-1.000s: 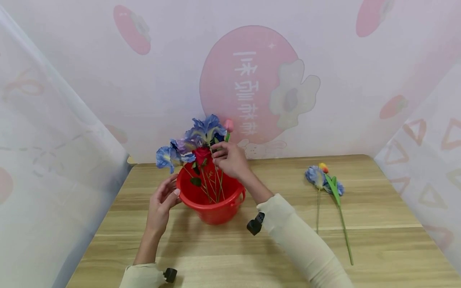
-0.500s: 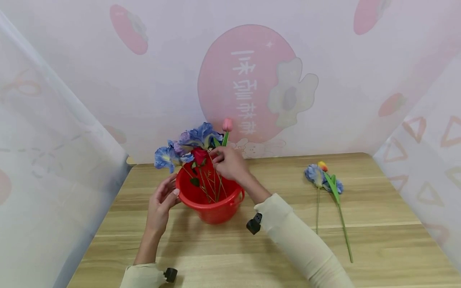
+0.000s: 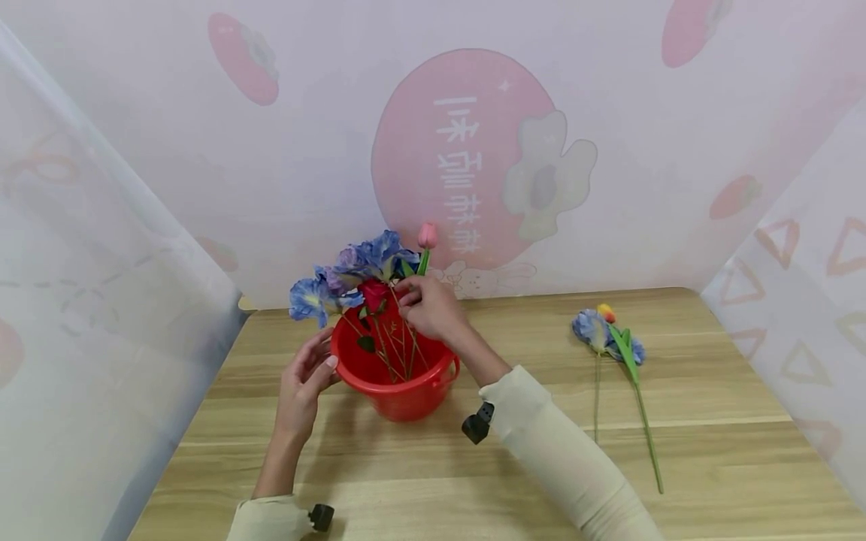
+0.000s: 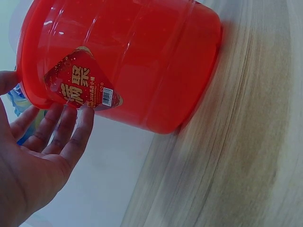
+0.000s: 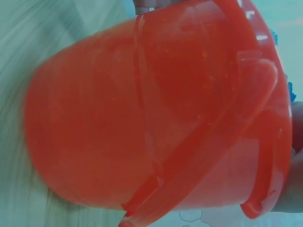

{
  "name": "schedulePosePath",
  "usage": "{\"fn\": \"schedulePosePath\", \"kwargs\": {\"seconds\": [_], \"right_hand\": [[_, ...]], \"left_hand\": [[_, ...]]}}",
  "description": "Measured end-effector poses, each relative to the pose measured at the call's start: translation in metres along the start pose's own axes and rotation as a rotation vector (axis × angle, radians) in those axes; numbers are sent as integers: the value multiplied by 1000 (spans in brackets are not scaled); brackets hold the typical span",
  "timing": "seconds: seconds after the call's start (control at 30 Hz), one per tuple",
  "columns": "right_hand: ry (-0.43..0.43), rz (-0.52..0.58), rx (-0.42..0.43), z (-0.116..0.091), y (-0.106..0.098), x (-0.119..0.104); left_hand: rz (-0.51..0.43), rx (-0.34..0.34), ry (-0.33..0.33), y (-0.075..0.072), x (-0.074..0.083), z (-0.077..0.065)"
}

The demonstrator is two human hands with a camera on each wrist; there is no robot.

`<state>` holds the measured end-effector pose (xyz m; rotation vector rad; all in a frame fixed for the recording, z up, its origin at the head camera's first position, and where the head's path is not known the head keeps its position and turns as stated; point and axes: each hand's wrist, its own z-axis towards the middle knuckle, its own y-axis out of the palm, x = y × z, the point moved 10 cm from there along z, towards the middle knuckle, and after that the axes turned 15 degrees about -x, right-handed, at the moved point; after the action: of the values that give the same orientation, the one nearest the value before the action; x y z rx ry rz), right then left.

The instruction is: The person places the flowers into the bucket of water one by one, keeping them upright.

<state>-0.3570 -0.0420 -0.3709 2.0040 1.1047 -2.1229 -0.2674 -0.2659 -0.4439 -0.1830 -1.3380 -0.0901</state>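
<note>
My left hand (image 3: 301, 387) holds the red bucket (image 3: 399, 402) at the left of its rim. In the left wrist view its fingers (image 4: 71, 135) lie against the bucket wall by a diamond label, the thumb at the rim. Above the bucket's opening, my right hand (image 3: 433, 306) pinches a thin flower stem below a blue iris (image 3: 382, 255). A red rose (image 3: 374, 294), a second blue iris (image 3: 314, 299), a purple bloom (image 3: 341, 274) and a pink tulip (image 3: 427, 236) stand in the bucket, leaning outward. In the right wrist view, the bucket hides most of the right hand.
To the right on the wooden table (image 3: 541, 466) lie a blue flower (image 3: 591, 329) and an orange-yellow tulip (image 3: 605, 312) with a long green stem. Printed cloth walls (image 3: 325, 150) surround the table at the back and sides. The bucket's handle (image 5: 203, 151) hangs down.
The blue iris at my right hand has come down and slightly left, the right hand lowering a little with it. My left hand has stayed at the bucket's rim.
</note>
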Motion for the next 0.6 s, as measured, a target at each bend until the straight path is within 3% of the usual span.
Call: {"fn": "schedulePosePath", "kwargs": {"seconds": [0.2,0.6], "right_hand": [[-3,-12,10,-6,-1,-3],[-41,77,19,-25,-10,-3]], "left_hand": [[-2,0,0,1,1,0],[1,9,-10,0,0,0]]}}
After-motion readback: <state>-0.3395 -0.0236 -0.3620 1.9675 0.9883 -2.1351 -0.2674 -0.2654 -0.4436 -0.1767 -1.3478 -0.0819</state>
